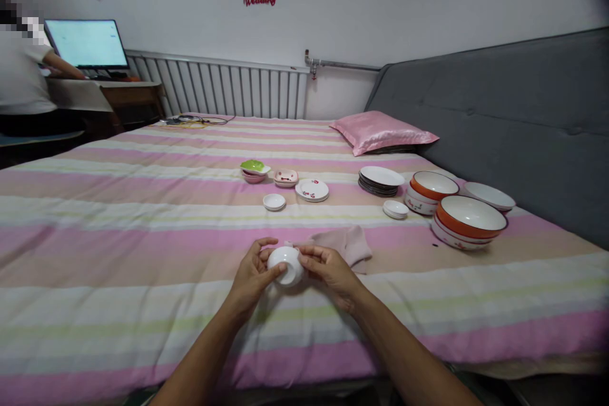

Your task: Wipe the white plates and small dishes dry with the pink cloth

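Between both hands, a small white dish (285,268) is tipped so its underside and foot ring face me. My left hand (255,273) grips its left side, the thumb lying across the base. On the opposite side, my right hand (328,268) pinches the rim with thumb and fingers. A pale pink cloth (349,245) lies crumpled on the bed just behind my right hand; whether the fingers touch it, I cannot tell. Farther off sit a small white saucer stack (275,202) and floral plates (312,189).
Striped bedding (143,254) covers the bed. Pink square bowls (286,178) and a green leaf-shaped dish (254,167) stand mid-bed. Rightward are stacked plates (380,176), small white dishes (395,209) and large orange-rimmed bowls (470,221). A person (23,70) sits at a monitor (87,43).
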The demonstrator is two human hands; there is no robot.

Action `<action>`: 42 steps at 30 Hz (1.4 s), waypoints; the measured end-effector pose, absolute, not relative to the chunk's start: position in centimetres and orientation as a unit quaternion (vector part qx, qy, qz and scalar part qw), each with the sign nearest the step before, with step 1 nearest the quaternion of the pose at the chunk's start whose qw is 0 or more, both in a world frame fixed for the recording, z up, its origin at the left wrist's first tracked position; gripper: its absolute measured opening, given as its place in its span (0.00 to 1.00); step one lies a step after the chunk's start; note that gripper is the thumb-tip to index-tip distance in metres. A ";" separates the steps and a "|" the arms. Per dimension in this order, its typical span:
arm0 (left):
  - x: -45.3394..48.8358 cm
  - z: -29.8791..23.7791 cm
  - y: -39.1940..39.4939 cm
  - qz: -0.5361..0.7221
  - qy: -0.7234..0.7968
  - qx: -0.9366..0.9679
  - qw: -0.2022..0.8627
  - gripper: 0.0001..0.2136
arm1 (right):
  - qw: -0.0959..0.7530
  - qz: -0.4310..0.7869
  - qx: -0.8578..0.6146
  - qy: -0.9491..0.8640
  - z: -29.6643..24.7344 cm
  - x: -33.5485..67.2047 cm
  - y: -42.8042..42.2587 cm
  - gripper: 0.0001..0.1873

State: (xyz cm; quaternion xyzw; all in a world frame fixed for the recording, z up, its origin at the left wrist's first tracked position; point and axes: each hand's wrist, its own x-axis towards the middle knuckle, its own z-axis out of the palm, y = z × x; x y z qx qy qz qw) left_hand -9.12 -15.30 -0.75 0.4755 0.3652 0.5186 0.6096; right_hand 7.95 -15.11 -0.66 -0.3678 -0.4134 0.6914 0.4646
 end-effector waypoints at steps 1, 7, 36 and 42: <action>-9.1 -0.7 -15.3 0.516 0.364 0.475 0.613 0.25 | 0.455 0.708 -0.364 -0.401 -0.7 8.0 -15.2 0.21; -9.3 -1.0 -15.0 0.505 0.375 0.469 0.620 0.24 | 0.391 0.768 -0.346 -0.372 -1.1 8.3 -15.3 0.20; -9.9 -1.3 -14.9 0.482 0.425 0.694 0.325 0.30 | 0.524 0.607 -0.402 -0.442 -1.1 6.6 -15.7 0.13; -10.6 -1.3 -14.8 0.407 0.402 0.795 0.200 0.28 | 0.514 0.616 -0.402 -0.440 -1.6 6.7 -15.5 0.17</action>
